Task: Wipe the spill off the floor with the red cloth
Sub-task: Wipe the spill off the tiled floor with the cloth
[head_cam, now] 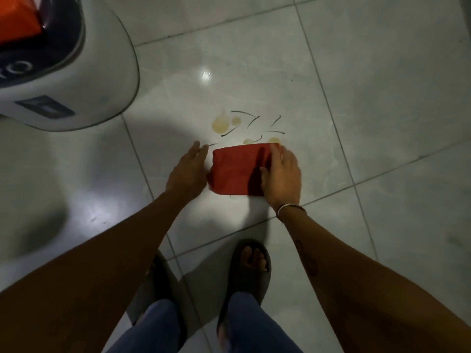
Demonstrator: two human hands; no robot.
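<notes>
A folded red cloth [233,170] lies flat on the pale tiled floor [369,98]. Just beyond its far edge is the spill [224,123]: yellowish blotches and thin dark streaks. My right hand [281,177] presses palm-down on the cloth's right part, fingers spread, with a band on the wrist. My left hand [188,169] rests at the cloth's left edge, fingers extended and apart, holding nothing. One blotch touches the cloth's far right corner.
A large white rounded appliance [76,72] with a dark top and something orange in it stands at the far left. My feet in dark slides [251,268] stand just below the cloth. Bare tiles stretch to the right and beyond the spill.
</notes>
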